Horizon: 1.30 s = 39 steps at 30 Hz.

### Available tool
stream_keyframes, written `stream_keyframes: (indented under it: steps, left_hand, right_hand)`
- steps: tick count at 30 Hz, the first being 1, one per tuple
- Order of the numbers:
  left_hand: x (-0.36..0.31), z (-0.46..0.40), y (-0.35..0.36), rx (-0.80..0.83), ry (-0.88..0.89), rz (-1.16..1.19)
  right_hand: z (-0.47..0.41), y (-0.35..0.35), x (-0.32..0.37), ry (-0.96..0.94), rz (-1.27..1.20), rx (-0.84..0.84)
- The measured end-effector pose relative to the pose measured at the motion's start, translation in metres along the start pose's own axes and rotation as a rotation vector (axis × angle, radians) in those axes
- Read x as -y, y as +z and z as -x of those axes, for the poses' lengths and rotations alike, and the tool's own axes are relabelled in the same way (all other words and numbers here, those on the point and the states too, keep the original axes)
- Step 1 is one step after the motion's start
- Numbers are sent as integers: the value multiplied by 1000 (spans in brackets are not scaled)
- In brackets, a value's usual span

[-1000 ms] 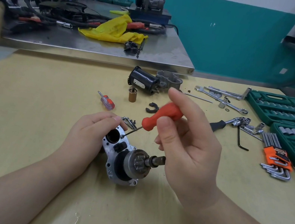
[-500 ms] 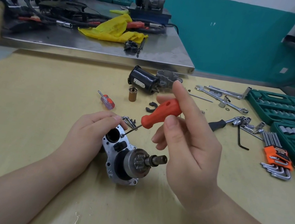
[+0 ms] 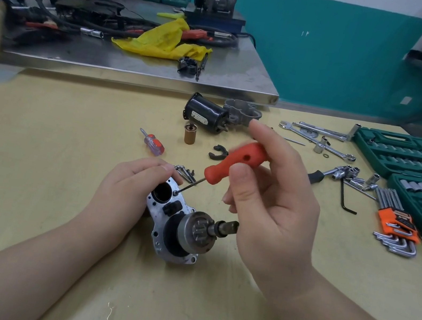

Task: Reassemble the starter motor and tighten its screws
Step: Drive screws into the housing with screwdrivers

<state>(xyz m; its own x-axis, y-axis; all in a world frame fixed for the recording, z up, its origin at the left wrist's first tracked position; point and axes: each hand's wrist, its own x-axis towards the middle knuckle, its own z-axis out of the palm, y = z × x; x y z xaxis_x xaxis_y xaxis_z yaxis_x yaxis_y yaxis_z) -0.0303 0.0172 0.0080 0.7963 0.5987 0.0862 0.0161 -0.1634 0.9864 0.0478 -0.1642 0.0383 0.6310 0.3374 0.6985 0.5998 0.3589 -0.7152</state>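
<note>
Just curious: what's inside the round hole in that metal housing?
The round hole in the metal housing looks dark and hollow; its depth is shadowed, and the left hand covers the housing's far side.

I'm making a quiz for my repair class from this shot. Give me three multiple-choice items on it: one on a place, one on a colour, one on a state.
1. Where does the tip of the screwdriver sit?
A. On a screw in the starter housing
B. Inside the socket case
C. On the steel bench

2. What colour is the handle in the right hand?
A. Blue
B. Orange-red
C. Black

3. What is the left hand doing?
A. Lying flat on the table
B. Steadying the starter housing
C. Lifting a wrench

Answers: 1 A, the shaft ends at the screw on the housing face. 2 B, the grip shows orange-red between the fingers. 3 B, its fingers rest on the housing top.
</note>
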Motion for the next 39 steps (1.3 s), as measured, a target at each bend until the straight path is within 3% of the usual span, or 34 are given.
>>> stream_keyframes:
  steps: [39]
  left_hand:
    - [-3, 2, -1, 27, -13, -4]
  right_hand:
    - [-1, -6, -1, 6, 3, -31]
